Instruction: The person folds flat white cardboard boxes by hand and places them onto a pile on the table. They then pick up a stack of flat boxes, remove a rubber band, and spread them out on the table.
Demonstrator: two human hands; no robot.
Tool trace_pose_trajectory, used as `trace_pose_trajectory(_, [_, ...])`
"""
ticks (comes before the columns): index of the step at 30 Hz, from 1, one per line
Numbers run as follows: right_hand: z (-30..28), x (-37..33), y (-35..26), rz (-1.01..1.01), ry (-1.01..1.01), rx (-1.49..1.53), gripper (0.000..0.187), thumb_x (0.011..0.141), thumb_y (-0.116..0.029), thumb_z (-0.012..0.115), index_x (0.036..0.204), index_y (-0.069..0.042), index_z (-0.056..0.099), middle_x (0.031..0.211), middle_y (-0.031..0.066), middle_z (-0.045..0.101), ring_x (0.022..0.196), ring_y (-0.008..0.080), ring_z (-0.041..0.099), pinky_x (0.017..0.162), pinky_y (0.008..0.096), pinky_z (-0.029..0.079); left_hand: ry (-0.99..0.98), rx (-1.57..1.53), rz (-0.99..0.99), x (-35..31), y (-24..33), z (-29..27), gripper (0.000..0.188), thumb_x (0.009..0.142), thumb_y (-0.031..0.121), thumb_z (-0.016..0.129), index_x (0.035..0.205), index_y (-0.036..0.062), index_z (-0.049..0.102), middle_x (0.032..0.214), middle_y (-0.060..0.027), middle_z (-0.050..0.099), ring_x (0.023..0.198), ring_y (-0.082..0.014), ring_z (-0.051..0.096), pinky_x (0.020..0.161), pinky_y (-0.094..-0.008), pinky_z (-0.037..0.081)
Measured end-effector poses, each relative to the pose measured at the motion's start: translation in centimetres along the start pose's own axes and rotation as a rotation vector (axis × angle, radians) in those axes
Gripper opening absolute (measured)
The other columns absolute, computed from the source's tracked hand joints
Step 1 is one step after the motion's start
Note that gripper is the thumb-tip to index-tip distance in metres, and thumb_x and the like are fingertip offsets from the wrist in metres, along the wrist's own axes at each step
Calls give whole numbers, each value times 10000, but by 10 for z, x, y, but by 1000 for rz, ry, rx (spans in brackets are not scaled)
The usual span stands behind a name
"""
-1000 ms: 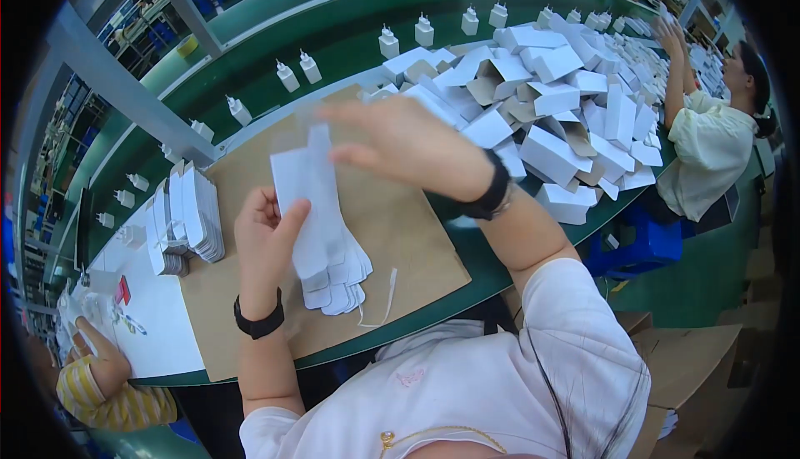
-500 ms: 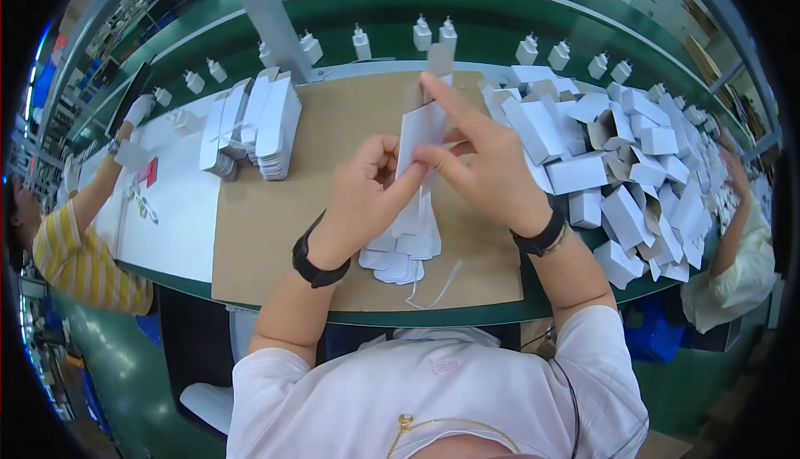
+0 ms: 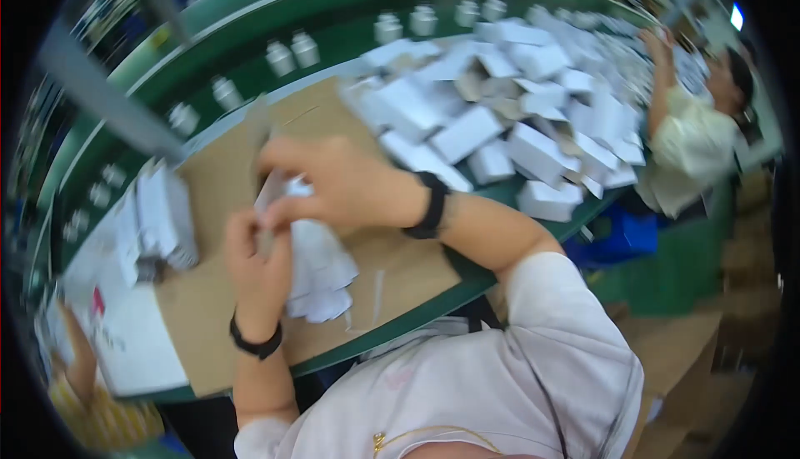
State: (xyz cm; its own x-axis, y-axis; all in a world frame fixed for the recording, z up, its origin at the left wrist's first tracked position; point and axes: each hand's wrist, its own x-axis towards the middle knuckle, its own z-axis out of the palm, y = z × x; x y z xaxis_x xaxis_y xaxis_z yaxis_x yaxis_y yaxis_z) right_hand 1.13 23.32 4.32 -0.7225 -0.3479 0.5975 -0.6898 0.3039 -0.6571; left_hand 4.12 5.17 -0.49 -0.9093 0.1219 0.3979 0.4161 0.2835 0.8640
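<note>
White carton (image 3: pixel 269 193) clamped between left grip (image 3: pixel 259 251) and right grip (image 3: pixel 337 184); bare cardboard (image 3: pixel 206 292) left of both, boxes (image 3: pixel 469 134) crowding right, surface edge (image 3: pixel 429 306) bodyward.

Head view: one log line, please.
left hand: holding white carton | right hand: at same carton | flat cartons: on brown board | box pile: right

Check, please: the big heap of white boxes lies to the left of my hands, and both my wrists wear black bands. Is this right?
No: the head view shows the big heap of white boxes to the right of your left hand and right hand. The black bands are correct.
</note>
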Motion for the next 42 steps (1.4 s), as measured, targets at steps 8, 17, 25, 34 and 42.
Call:
trace_pose_trajectory(8, [-2, -7, 1, 5, -170, -149, 328, 696, -345, 718, 787, -64, 574, 664, 116, 588, 607, 284, 579, 541, 312, 463, -158, 461, 182, 3, 12, 6, 833, 785, 234, 695, 1366, 16, 140, 1379, -138, 146, 1278, -266, 229, 1031, -378, 242])
trace_pose_trajectory(17, [20, -9, 7, 356, -166, 812, 206, 865, -220, 601, 961, -42, 560, 749, 6, 546, 622, 83, 583, 498, 224, 469, -85, -279, -143, 7, 23, 3, 418, 897, 209, 546, 1197, 89, 282, 1097, -125, 475, 868, -151, 530, 711, -265, 442])
trace_pose_trajectory(25, [14, -8, 0, 39, 29, 362, 266, 825, -74, 619, 1089, -45, 612, 1065, 109, 622, 848, 161, 627, 597, 234, 532, -170, -558, -287, 14, 31, 1, 591, 907, 170, 522, 1304, 92, 91, 1015, -132, 548, 779, -164, 596, 629, -265, 503])
trace_pose_trajectory(34, [-4, 0, -7, 393, -154, 508, 235, 824, -38, 580, 1043, 19, 642, 1022, 115, 653, 856, 105, 605, 744, 217, 468, -357, -295, -85, 14, 14, -16, 785, 827, 198, 651, 1305, 105, 34, 963, -147, 581, 855, -197, 596, 763, -304, 476])
trace_pose_trajectory(42, [2, 0, 9, 4, -222, 533, 256, 816, -54, 598, 1058, 24, 632, 1061, 131, 639, 825, 106, 602, 713, 218, 463, -296, -317, -109, 18, 23, -19, 797, 789, 265, 703, 1283, 72, 108, 952, -142, 538, 863, -169, 555, 738, -297, 454])
